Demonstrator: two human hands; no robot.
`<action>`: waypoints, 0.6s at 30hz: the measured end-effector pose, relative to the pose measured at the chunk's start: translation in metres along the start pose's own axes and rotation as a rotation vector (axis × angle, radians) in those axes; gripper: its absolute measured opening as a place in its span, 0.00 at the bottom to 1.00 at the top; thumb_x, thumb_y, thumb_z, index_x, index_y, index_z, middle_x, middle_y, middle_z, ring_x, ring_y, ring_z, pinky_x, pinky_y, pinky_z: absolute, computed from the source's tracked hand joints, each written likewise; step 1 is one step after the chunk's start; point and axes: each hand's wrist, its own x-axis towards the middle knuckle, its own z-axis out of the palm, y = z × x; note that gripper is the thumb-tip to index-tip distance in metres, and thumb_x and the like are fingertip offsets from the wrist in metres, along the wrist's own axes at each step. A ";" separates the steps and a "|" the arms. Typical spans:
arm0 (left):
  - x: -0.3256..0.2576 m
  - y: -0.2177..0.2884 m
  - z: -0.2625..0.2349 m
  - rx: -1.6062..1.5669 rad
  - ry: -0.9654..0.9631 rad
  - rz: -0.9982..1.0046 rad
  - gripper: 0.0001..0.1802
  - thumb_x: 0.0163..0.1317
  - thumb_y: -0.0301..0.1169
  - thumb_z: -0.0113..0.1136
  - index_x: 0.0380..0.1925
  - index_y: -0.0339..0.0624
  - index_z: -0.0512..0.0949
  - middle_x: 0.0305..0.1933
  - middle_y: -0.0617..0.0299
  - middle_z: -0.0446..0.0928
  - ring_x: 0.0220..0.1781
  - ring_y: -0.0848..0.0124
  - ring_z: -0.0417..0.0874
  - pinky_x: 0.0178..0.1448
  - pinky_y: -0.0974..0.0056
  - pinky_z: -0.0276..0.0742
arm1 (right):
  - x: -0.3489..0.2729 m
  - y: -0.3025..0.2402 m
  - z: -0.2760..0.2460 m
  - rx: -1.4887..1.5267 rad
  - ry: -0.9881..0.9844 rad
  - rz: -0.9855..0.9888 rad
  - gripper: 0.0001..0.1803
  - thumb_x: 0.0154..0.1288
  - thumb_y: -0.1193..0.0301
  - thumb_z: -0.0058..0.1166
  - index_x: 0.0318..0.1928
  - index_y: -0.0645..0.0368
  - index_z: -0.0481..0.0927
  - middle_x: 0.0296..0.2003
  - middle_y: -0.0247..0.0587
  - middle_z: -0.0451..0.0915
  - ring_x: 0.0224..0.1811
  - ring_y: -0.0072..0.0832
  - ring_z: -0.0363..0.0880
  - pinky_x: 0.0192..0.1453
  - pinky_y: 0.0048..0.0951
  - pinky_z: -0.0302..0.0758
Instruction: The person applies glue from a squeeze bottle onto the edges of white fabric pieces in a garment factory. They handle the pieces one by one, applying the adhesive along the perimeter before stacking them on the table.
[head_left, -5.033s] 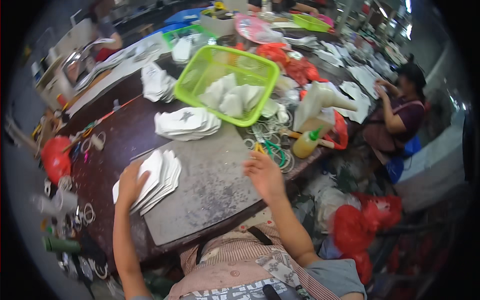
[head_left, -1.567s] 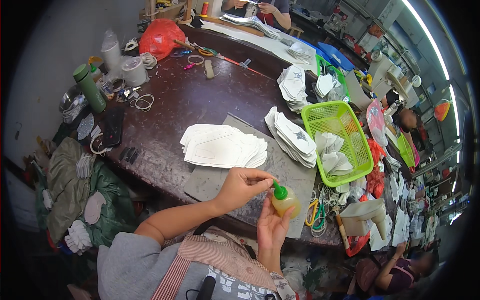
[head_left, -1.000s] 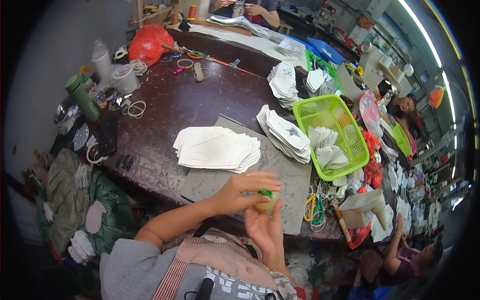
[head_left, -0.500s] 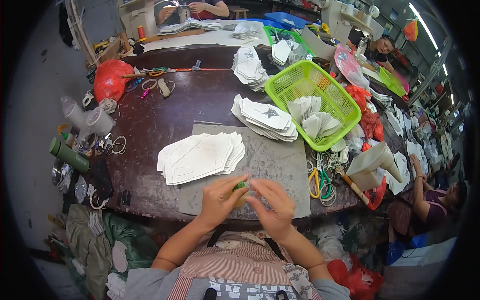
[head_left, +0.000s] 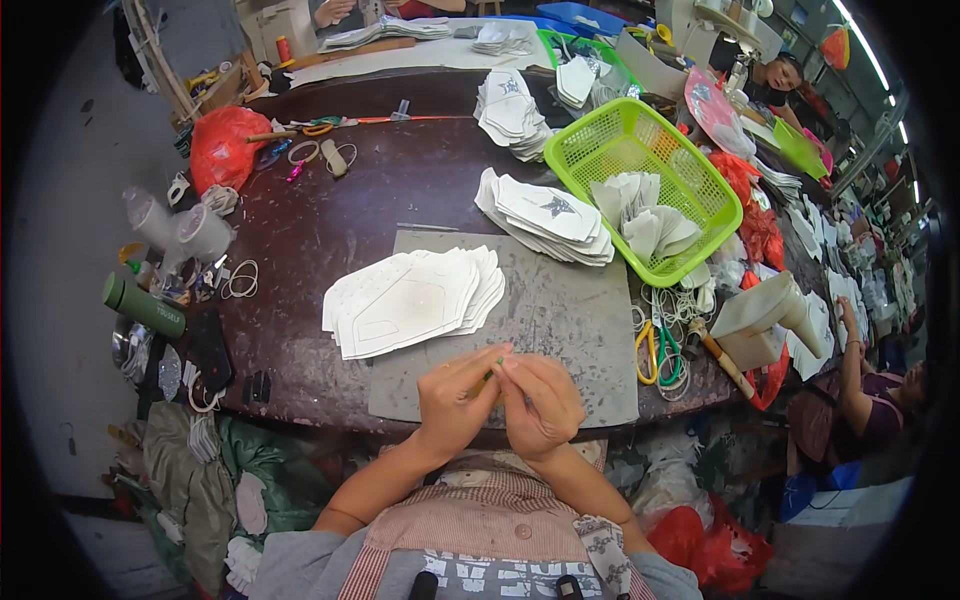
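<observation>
The left hand (head_left: 456,396) and right hand (head_left: 542,402) are closing together, apparently pinching one small green pointed tip (head_left: 498,364), the rest being hidden. If that narrow fingertip grip is slipping, it could drop onto one flat grey board (head_left: 575,320). One outlined white stack (head_left: 400,305) is lying at eleven o'clock; two star-printed white stacks (head_left: 548,217) are sitting around twelve, one lime-green plastic basket (head_left: 600,152) at one.

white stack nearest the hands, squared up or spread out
Spread out: the white stack lies fanned, partly over the grey board, with several staggered edges showing along its right side.
</observation>
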 end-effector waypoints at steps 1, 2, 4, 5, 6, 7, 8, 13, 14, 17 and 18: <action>0.000 0.000 0.000 0.012 -0.004 0.008 0.12 0.58 0.23 0.64 0.43 0.33 0.85 0.44 0.48 0.86 0.42 0.60 0.89 0.45 0.64 0.81 | 0.000 0.000 0.001 -0.001 0.003 -0.011 0.11 0.49 0.85 0.69 0.35 0.66 0.84 0.32 0.46 0.84 0.34 0.38 0.84 0.40 0.33 0.81; 0.000 -0.001 0.000 0.024 -0.007 0.016 0.12 0.58 0.23 0.64 0.43 0.33 0.85 0.43 0.48 0.86 0.42 0.59 0.89 0.45 0.64 0.81 | 0.001 0.000 0.000 0.010 -0.018 0.003 0.11 0.49 0.85 0.69 0.35 0.66 0.84 0.32 0.46 0.83 0.34 0.38 0.83 0.39 0.33 0.81; 0.002 -0.003 -0.002 0.013 -0.018 0.043 0.12 0.58 0.23 0.64 0.43 0.33 0.85 0.43 0.48 0.86 0.42 0.59 0.89 0.46 0.63 0.81 | 0.005 0.000 -0.001 0.037 -0.054 0.030 0.11 0.49 0.86 0.69 0.35 0.66 0.83 0.32 0.46 0.83 0.34 0.38 0.83 0.39 0.33 0.80; 0.002 -0.004 -0.003 0.008 -0.024 0.057 0.12 0.59 0.24 0.64 0.43 0.34 0.85 0.43 0.48 0.86 0.42 0.59 0.89 0.46 0.63 0.81 | 0.006 -0.001 -0.003 0.060 -0.073 0.055 0.12 0.49 0.86 0.69 0.35 0.66 0.83 0.32 0.45 0.83 0.34 0.38 0.83 0.39 0.33 0.80; 0.001 -0.003 -0.003 0.006 -0.023 0.057 0.12 0.58 0.24 0.64 0.43 0.34 0.85 0.43 0.49 0.86 0.42 0.58 0.89 0.45 0.63 0.82 | 0.007 -0.002 -0.005 0.082 -0.090 0.080 0.12 0.49 0.86 0.69 0.35 0.66 0.82 0.32 0.45 0.83 0.34 0.38 0.83 0.39 0.33 0.80; 0.001 -0.002 -0.002 0.003 -0.023 0.057 0.12 0.58 0.24 0.63 0.42 0.34 0.85 0.43 0.50 0.86 0.43 0.58 0.89 0.45 0.62 0.82 | 0.007 -0.003 -0.005 0.104 -0.106 0.104 0.12 0.48 0.86 0.69 0.35 0.66 0.82 0.32 0.45 0.83 0.34 0.38 0.83 0.38 0.33 0.80; 0.000 -0.002 -0.003 0.001 -0.022 0.057 0.11 0.58 0.24 0.63 0.42 0.35 0.84 0.43 0.50 0.86 0.43 0.57 0.89 0.44 0.62 0.82 | 0.003 -0.003 -0.003 0.147 -0.060 0.142 0.12 0.48 0.86 0.69 0.35 0.66 0.82 0.32 0.45 0.83 0.34 0.38 0.83 0.39 0.33 0.80; 0.002 0.000 -0.001 0.017 -0.020 0.045 0.11 0.59 0.24 0.62 0.42 0.36 0.85 0.44 0.50 0.86 0.41 0.58 0.89 0.43 0.62 0.81 | 0.003 0.003 -0.001 0.023 -0.041 -0.050 0.11 0.49 0.85 0.69 0.33 0.65 0.81 0.33 0.46 0.83 0.34 0.38 0.83 0.38 0.32 0.80; 0.002 -0.001 -0.001 0.019 -0.016 0.046 0.11 0.59 0.24 0.62 0.42 0.36 0.85 0.44 0.50 0.86 0.41 0.59 0.89 0.42 0.62 0.81 | 0.003 0.005 -0.001 0.023 -0.035 -0.054 0.11 0.49 0.85 0.69 0.34 0.65 0.81 0.33 0.46 0.83 0.34 0.38 0.83 0.38 0.32 0.80; 0.001 -0.003 0.001 0.022 -0.010 0.011 0.11 0.59 0.25 0.62 0.42 0.36 0.85 0.45 0.51 0.85 0.39 0.59 0.89 0.40 0.62 0.81 | 0.001 0.008 0.002 0.034 -0.021 -0.049 0.12 0.49 0.85 0.69 0.34 0.65 0.82 0.33 0.46 0.84 0.33 0.38 0.83 0.38 0.32 0.80; 0.001 -0.003 0.001 0.018 -0.014 0.010 0.11 0.59 0.25 0.62 0.42 0.36 0.85 0.45 0.51 0.85 0.39 0.59 0.88 0.40 0.62 0.81 | 0.002 0.007 0.003 0.041 -0.020 -0.036 0.12 0.49 0.85 0.69 0.35 0.65 0.82 0.33 0.46 0.84 0.33 0.38 0.83 0.38 0.32 0.80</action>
